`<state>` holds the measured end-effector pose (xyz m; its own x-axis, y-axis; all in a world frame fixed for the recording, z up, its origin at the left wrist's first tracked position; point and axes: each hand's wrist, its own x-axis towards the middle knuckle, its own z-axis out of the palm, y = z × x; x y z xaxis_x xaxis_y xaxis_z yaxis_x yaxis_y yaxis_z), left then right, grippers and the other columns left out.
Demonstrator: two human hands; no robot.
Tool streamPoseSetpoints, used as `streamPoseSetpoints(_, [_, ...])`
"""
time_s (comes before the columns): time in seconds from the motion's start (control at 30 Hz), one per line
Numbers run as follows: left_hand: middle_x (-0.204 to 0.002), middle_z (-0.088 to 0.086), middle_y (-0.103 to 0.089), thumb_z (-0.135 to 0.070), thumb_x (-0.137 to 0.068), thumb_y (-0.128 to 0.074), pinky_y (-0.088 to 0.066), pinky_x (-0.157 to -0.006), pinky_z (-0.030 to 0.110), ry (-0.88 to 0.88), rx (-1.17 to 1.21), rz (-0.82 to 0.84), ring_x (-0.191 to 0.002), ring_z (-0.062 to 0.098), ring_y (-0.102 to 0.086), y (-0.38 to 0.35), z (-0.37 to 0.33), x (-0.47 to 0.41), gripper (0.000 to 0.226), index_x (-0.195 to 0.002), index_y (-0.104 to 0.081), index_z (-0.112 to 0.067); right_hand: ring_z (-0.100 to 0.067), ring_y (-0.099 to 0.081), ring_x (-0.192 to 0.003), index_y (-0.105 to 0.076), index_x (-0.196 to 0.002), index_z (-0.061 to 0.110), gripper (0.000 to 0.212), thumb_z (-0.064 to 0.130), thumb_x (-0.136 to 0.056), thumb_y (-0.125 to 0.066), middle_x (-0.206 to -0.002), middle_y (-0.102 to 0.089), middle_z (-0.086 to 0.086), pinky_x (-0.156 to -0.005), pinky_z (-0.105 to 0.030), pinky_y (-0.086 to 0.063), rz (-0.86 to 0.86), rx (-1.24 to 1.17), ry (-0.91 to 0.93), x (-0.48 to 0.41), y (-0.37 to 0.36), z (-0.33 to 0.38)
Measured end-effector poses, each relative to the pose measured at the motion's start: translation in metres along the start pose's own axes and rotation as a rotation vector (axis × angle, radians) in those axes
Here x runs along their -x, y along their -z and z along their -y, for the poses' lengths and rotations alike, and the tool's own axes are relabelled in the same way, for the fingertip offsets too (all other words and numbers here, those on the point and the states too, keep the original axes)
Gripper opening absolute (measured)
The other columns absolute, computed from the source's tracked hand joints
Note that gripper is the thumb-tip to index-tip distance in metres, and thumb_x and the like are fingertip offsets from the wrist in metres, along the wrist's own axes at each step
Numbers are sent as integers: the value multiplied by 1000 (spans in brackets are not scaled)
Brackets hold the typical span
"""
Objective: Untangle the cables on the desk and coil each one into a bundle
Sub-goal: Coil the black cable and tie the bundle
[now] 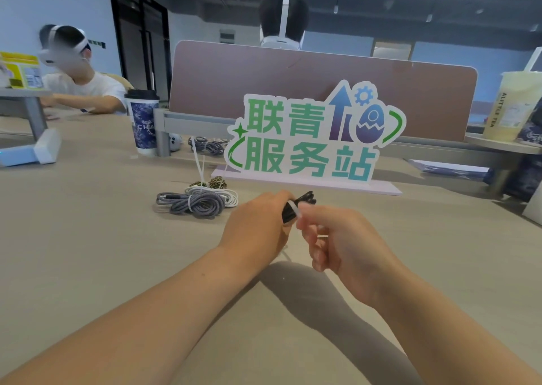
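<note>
A coiled black cable (303, 201) is held above the desk in front of me. My left hand (258, 226) grips the bundle from the left. My right hand (331, 238) pinches a white tie (294, 209) wrapped around it. On the desk to the left lie a grey braided cable bundle (195, 204), a white cable bundle (218, 194) and a patterned brown bundle (215, 183), each tied. White zip ties (199, 164) stick up from that pile.
A large sign with green characters (311, 141) stands just behind my hands. A blue paper cup (143, 122) and more cables (206, 144) sit by the brown partition (293, 82). A drink cup (511, 105) stands far right. A person sits at the far left.
</note>
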<state>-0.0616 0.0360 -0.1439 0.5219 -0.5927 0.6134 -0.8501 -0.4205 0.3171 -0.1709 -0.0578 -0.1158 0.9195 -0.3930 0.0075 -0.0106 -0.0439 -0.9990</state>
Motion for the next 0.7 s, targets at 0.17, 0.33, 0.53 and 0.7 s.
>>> streamPoseSetpoints(0.17, [-93,3,-62,-28,-93,-49,-41,-68,35,45,22,-28,-86,28,-57,1,-2,-1,14,-103,-56,-20,-14,-39,-43,-62,-66,9,35,32,-92,-52,-57,-44,-3,-44,-26,-36,-65,7,10,-3,3,0])
streamPoseSetpoints(0.33, [-105,0,-58,-19,-91,-45,-40,-71,31,19,-151,-1,-95,26,-57,1,-6,-2,27,-117,-51,-22,-14,-39,-45,-64,-64,13,47,53,-85,-53,-53,-43,0,-45,-25,-36,19,60,-29,0,-1,1])
streamPoseSetpoints(0.53, [-72,-4,-59,-21,-88,-54,-46,-64,33,190,330,144,-74,23,-57,-2,-6,-2,16,-74,-55,-27,-14,-34,-42,-64,-72,6,28,18,-94,-53,-54,-39,-2,-41,-23,-34,-65,109,21,-1,4,2])
streamPoseSetpoints(0.7, [-68,-1,-51,-28,-92,-55,-42,-46,22,564,1014,311,-55,12,-40,2,-17,1,18,-76,-61,-21,-14,-23,-43,-58,-64,9,27,18,-89,-56,-52,-27,-1,-43,-24,-21,-74,79,6,-5,11,0])
